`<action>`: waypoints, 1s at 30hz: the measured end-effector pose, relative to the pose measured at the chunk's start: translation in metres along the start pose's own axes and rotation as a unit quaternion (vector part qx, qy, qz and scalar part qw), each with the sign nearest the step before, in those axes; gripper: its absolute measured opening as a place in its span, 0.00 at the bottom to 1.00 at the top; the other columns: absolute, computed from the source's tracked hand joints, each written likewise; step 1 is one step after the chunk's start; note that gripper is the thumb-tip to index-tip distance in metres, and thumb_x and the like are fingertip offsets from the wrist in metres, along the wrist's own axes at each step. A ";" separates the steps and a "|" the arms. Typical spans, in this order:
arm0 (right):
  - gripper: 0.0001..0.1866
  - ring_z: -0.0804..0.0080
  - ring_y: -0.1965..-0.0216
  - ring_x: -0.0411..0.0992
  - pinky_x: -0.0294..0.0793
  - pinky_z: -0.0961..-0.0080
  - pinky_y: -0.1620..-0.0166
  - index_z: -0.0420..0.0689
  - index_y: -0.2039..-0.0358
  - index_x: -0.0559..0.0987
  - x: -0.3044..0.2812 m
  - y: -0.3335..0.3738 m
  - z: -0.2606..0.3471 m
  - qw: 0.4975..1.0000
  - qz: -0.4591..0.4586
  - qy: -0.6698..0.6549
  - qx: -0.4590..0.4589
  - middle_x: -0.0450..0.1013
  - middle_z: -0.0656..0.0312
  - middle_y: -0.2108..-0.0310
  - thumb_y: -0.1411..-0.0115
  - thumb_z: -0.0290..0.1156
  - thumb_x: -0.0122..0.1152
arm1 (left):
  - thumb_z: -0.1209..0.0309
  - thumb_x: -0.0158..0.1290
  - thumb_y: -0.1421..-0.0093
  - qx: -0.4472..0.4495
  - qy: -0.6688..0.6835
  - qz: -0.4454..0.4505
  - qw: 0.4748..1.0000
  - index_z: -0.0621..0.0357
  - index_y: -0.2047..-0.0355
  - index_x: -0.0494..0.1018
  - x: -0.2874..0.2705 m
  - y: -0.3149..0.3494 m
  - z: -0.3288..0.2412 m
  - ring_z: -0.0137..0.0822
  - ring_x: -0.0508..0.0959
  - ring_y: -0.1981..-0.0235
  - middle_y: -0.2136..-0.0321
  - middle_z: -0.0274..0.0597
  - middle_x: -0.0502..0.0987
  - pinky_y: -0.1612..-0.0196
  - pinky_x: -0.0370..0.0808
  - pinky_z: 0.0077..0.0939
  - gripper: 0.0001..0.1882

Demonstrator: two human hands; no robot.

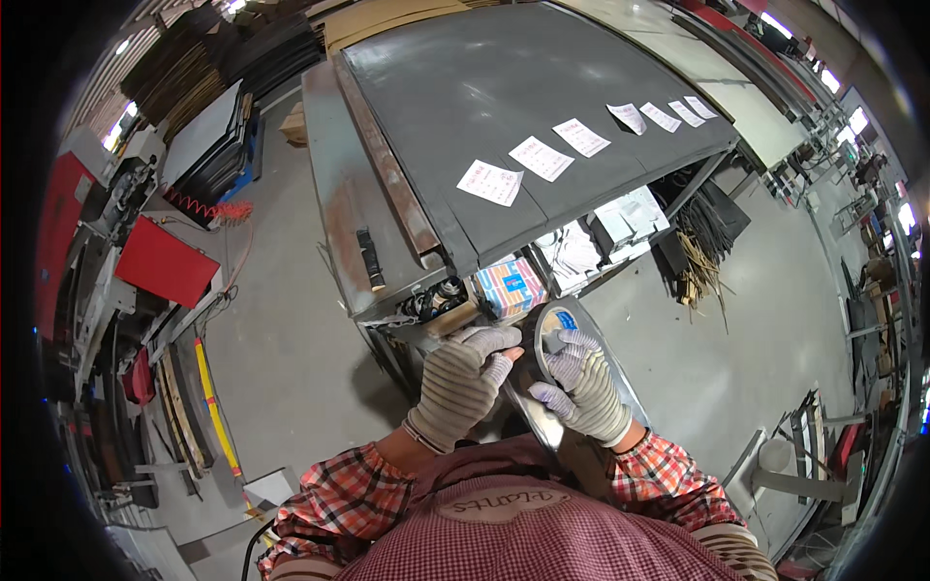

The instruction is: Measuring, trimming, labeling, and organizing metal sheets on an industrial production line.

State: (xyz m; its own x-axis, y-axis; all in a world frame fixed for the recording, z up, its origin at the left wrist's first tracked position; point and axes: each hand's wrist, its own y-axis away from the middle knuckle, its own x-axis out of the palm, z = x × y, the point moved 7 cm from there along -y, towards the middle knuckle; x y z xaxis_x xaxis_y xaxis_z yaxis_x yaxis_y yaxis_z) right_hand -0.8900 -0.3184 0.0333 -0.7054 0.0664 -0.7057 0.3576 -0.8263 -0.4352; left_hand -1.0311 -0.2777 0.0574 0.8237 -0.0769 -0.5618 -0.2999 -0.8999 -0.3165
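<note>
Between my hands is a wide roll of black tape [532, 351], its pale core turned toward my right side. My right hand [589, 389], in a grey striped work glove, grips the roll with fingers curled at the core's opening. On the other side, my left hand [459, 387], in a matching glove with a bare fingertip showing, is closed with thumb and fingers pinched at the tape's outer edge. Whether a loose tape end lies in that pinch is too small to see. A shiny metal surface [548, 424] shows just below the roll.
A dark-topped workbench [504, 87] stands ahead, with several paper slips [491, 182] on it. Its shelf holds a colourful box [509, 288] and white papers [570, 254]. A red box [167, 274] is at left; dark strips [712, 218] hang at right.
</note>
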 end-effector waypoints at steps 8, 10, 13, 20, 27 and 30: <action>0.18 0.57 0.67 0.67 0.60 0.62 0.49 0.42 0.64 0.76 -0.002 -0.012 -0.024 1.000 0.029 -0.003 -0.004 0.66 0.56 0.77 0.48 0.43 0.56 | 0.74 0.52 0.51 0.017 -0.081 0.079 0.993 0.61 0.70 0.74 0.017 -0.026 0.005 0.45 0.76 0.69 0.72 0.46 0.76 0.64 0.73 0.30 0.07; 0.18 0.58 0.67 0.67 0.60 0.62 0.49 0.42 0.64 0.77 0.001 -0.010 -0.025 1.000 0.020 0.002 0.002 0.66 0.55 0.77 0.49 0.43 0.57 | 0.73 0.53 0.52 0.031 -0.115 0.090 0.989 0.60 0.71 0.74 0.022 -0.028 0.006 0.45 0.76 0.70 0.73 0.45 0.76 0.64 0.73 0.31 0.07; 0.18 0.58 0.68 0.67 0.60 0.63 0.49 0.42 0.65 0.77 0.000 -0.007 -0.026 1.000 -0.009 0.025 0.009 0.66 0.55 0.77 0.49 0.43 0.57 | 0.72 0.53 0.53 0.024 -0.170 0.143 0.975 0.60 0.73 0.73 0.033 -0.032 0.018 0.45 0.75 0.72 0.75 0.45 0.75 0.66 0.72 0.31 0.07; 0.19 0.57 0.65 0.67 0.61 0.63 0.50 0.43 0.64 0.77 0.008 -0.006 -0.037 1.000 0.016 -0.010 -0.006 0.67 0.55 0.74 0.49 0.45 0.57 | 0.72 0.55 0.53 -0.077 0.107 0.219 0.967 0.62 0.76 0.72 0.033 -0.032 0.036 0.41 0.74 0.75 0.77 0.44 0.73 0.68 0.70 0.28 0.06; 0.16 0.56 0.63 0.67 0.63 0.65 0.53 0.41 0.66 0.75 0.005 -0.014 -0.097 0.994 0.051 0.048 0.080 0.67 0.56 0.73 0.47 0.41 0.57 | 0.73 0.54 0.52 -0.046 0.097 0.133 0.985 0.61 0.69 0.70 0.029 -0.021 0.059 0.42 0.74 0.70 0.71 0.44 0.74 0.63 0.70 0.28 0.09; 0.13 0.60 0.67 0.68 0.66 0.72 0.56 0.39 0.66 0.74 0.004 0.066 -0.247 0.893 -0.109 -0.121 0.420 0.69 0.54 0.73 0.43 0.37 0.53 | 0.75 0.53 0.50 -0.011 0.069 0.061 0.996 0.61 0.58 0.68 0.018 -0.042 0.086 0.43 0.73 0.60 0.61 0.48 0.72 0.56 0.69 0.30 0.17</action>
State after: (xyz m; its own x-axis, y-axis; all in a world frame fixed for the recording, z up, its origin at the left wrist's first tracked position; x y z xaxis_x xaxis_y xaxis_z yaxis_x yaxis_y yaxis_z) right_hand -0.7180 -0.2351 -0.1361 -0.8502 0.2375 -0.4699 -0.3176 -0.9432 0.0979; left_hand -1.0447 -0.2044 -0.0055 0.8402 -0.2427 -0.4849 -0.3925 -0.8891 -0.2352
